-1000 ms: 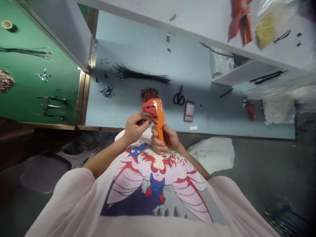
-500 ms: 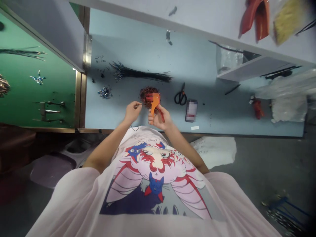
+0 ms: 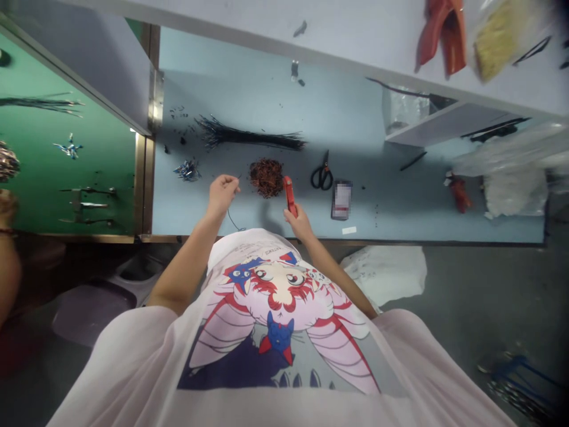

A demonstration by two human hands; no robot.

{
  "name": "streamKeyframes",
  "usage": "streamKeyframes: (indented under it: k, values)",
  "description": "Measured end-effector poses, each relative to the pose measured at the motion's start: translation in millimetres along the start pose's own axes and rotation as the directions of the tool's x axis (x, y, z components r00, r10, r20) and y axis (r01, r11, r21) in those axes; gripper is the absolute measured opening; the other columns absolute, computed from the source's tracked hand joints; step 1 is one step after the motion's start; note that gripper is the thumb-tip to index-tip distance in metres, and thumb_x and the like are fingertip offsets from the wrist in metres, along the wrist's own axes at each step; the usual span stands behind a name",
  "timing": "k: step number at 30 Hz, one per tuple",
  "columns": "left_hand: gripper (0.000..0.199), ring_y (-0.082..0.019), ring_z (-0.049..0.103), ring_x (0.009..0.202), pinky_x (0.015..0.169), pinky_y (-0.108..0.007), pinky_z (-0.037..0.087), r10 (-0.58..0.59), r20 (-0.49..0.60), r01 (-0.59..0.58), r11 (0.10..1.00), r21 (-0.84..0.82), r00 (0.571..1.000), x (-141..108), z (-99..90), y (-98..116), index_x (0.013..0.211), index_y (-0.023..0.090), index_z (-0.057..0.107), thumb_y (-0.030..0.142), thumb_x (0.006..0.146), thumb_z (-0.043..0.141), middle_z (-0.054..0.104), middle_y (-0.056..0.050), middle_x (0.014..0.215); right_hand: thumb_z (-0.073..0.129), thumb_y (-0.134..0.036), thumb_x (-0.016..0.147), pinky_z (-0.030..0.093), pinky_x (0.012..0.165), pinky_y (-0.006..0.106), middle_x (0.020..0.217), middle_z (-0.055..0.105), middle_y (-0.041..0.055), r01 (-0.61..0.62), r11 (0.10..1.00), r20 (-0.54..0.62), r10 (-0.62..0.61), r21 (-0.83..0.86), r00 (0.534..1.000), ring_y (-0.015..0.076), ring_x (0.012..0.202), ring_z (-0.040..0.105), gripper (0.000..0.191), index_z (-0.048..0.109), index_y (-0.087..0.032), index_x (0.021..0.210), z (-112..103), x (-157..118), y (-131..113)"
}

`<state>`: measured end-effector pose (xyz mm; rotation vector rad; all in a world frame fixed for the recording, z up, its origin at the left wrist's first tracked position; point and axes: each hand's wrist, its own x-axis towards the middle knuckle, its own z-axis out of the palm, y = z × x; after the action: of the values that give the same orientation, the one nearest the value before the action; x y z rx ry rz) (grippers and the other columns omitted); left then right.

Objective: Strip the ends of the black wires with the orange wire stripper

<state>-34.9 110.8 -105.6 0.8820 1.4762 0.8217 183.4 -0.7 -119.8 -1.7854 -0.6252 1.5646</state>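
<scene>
My left hand (image 3: 223, 194) pinches a thin dark wire (image 3: 232, 222), whose loose length hangs down toward the table's front edge. In my right hand (image 3: 300, 223) is a red and orange wire stripper (image 3: 290, 193), turned edge-on, its head pointing away from me. Between the hands and slightly beyond them lies a heap of short reddish-brown scraps (image 3: 267, 177). Left of my left hand rests a small pile of blue and silver pieces (image 3: 187, 170). Behind the heap stretches a bundle of long black wires (image 3: 255, 137).
Black-handled scissors (image 3: 322, 176) and a phone (image 3: 342, 199) lie right of my right hand. A shelf (image 3: 249, 32) overhangs the back. Another red tool (image 3: 459, 193) and clear plastic bags (image 3: 511, 178) are far right. Another person's arm (image 3: 8, 261) shows at the left edge.
My left hand has moved left, away from the scrap heap, with the wire. My right hand has shifted slightly right and rotated the stripper edge-on. Another person's arm has appeared at left.
</scene>
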Motion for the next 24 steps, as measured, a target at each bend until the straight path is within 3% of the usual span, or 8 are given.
streamKeyframes:
  k: [3, 7, 11, 14, 20, 24]
  values:
    - [0.013, -0.005, 0.037, 0.042, 0.039, -0.018, 0.024, 0.044, 0.042, -0.039, 0.992, -0.121, 0.998, -18.9, -4.8, 15.7, 0.074, 0.017, 0.054, 0.027, 0.068, 0.06, 0.056, 0.002, 0.057, 0.064, -0.051, 0.07, 0.043, 0.057, 0.022, 0.073, 0.057, -0.002, 0.058, 0.998, 0.0, -0.058, 0.007, 0.998, 0.0098, 0.06, 0.053, 0.042, 0.051, -0.017, 0.092, 5.1, -15.5, 5.7]
    - [0.016, -0.005, 0.041, 0.046, 0.043, -0.018, 0.031, 0.202, 0.068, -0.19, 0.97, -0.152, 0.977, -49.3, -12.8, 31.6, 0.075, 0.018, 0.058, 0.029, 0.068, 0.065, 0.058, 0.002, 0.062, 0.053, -0.062, 0.075, 0.047, 0.064, 0.027, 0.084, 0.062, 0.0042, 0.077, 0.982, 0.143, -0.103, 0.174, 0.984, 0.0145, 0.069, 0.06, 0.052, 0.052, -0.017, 0.101, 17.7, -38.8, -2.8]
    - [0.016, -0.006, 0.044, 0.05, 0.047, -0.019, 0.036, 0.349, 0.068, -0.34, 0.933, -0.121, 0.935, -79.3, -17.4, 45.8, 0.076, 0.017, 0.061, 0.031, 0.07, 0.067, 0.057, 0.002, 0.063, 0.054, -0.055, 0.078, 0.048, 0.078, 0.032, 0.109, 0.061, 0.0087, 0.194, 0.935, 0.237, -0.269, 0.295, 0.933, 0.0188, 0.09, 0.061, 0.048, 0.053, -0.02, 0.11, 27.1, -66.7, -28.2]
    - [0.015, -0.007, 0.046, 0.053, 0.05, -0.02, 0.038, 0.432, 0.045, -0.427, 0.9, -0.084, 0.901, -96.7, -18.7, 53.7, 0.074, 0.016, 0.061, 0.029, 0.07, 0.068, 0.055, 0.002, 0.062, 0.057, -0.048, 0.078, 0.045, 0.086, 0.036, 0.112, 0.06, 0.009, 0.229, 0.921, 0.321, -0.33, 0.315, 0.888, 0.0208, 0.099, 0.058, 0.044, 0.054, -0.02, 0.112, 29.6, -88.1, -47.2]
    - [0.008, -0.007, 0.047, 0.056, 0.052, -0.02, 0.038, 0.607, -0.038, -0.608, 0.794, 0.004, 0.793, -118.1, -19.6, 57.8, 0.075, 0.017, 0.062, 0.025, 0.075, 0.064, 0.056, 0.002, 0.067, 0.058, -0.044, 0.079, 0.047, 0.08, 0.037, 0.096, 0.061, 0.0077, 0.222, 0.923, 0.43, -0.346, 0.314, 0.834, 0.0198, 0.086, 0.058, 0.045, 0.054, -0.016, 0.114, 29.2, -115.5, -61.0]
    - [0.002, -0.007, 0.046, 0.057, 0.053, -0.021, 0.036, 0.743, -0.044, -0.736, 0.668, 0.113, 0.668, -126.7, -20.9, 57.6, 0.076, 0.018, 0.062, 0.02, 0.076, 0.062, 0.058, 0.0, 0.071, 0.057, -0.047, 0.081, 0.049, 0.073, 0.036, 0.094, 0.061, 0.0088, 0.206, 0.925, 0.461, -0.342, 0.319, 0.819, 0.0198, 0.081, 0.06, 0.047, 0.054, -0.014, 0.114, 27.4, -122.0, -61.2]
